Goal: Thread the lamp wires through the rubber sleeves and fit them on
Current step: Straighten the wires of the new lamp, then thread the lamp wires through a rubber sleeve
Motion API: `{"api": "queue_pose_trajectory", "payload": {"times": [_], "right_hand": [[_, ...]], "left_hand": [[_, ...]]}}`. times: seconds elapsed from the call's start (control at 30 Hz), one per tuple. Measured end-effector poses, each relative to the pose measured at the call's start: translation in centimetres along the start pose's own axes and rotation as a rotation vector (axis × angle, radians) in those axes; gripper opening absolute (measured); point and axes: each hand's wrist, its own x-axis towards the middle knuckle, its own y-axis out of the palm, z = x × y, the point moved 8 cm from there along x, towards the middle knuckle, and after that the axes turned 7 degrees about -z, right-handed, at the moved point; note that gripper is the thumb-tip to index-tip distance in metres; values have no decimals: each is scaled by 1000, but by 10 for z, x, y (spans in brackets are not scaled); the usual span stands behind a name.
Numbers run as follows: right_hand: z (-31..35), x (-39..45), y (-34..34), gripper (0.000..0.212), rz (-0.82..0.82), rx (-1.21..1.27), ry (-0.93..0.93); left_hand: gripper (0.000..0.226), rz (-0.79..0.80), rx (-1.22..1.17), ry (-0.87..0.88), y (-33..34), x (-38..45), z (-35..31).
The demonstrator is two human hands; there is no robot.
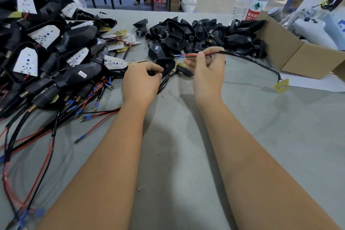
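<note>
Grey cloth covers the workbench (261, 145), with a heap of assembled lamps (46, 58) at the left, a pile of loose rubber sleeves (201, 35) at the back and a cardboard box (291, 56) at the right. Near the middle, the left hand (141, 80) curls its fingers and thumb round one black rubber sleeve (166, 65), its hollow cup facing up. Just beside it, the right hand (207, 73) pinches a lamp wire (248, 59) between thumb and forefinger; red and black leads with blue-collared tips poke out leftward above the sleeve. Its black sheath arcs right and down to a small yellow board (281, 85) lying on the cloth.
</note>
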Motion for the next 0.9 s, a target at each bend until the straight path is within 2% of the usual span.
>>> {"api": "queue_pose_trajectory", "payload": {"times": [0.1, 0.2, 0.37, 0.5, 0.63, 0.7, 0.8, 0.9], "right_hand": [[-4, -9, 12, 22, 75, -143, -40], [-10, -15, 26, 19, 159, -245, -55], [-25, -16, 38, 21, 257, -284, 50], [-28, -16, 37, 22, 285, -312, 59], [-23, -13, 32, 21, 262, -308, 18], [-18, -11, 27, 22, 232, -246, 20], [-17, -9, 19, 17, 181, 42, 153], [-17, -5, 12, 14, 137, 67, 190]], "left_hand": [[18, -12, -76, -42, -2, 0, 0], [29, 4, -137, -76, -1, 0, 1], [40, 10, -164, -110, -1, -1, 5], [45, -53, -360, -134, -6, 1, 5], [41, -165, -607, -131, -16, 0, -2], [40, -167, -681, -161, -16, -1, -3], [33, -113, -690, -166, -12, -2, -8], [33, -83, -654, -134, -8, -6, -14]]}}
